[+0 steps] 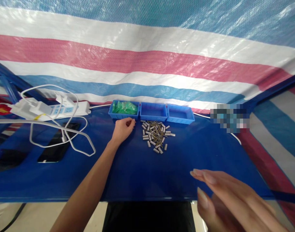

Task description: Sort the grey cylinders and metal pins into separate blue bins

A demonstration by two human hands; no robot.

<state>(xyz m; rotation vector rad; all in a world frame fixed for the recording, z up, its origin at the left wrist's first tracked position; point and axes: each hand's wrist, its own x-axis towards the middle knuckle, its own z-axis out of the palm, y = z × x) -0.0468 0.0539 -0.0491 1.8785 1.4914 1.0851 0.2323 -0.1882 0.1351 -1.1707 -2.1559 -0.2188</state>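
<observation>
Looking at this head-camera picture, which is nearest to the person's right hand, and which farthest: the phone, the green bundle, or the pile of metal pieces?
From the right hand:
1. pile of metal pieces: to its left, before the bins
2. green bundle: farther left, in the left-end blue bin
3. phone: far left, crossed by white cables

Loose parts [157, 133] lie on the counter [147, 174] before three bins [153, 118]. The leftmost bin [124, 116] holds a bag [124, 108]. A phone [55, 147] lies farther left.
</observation>
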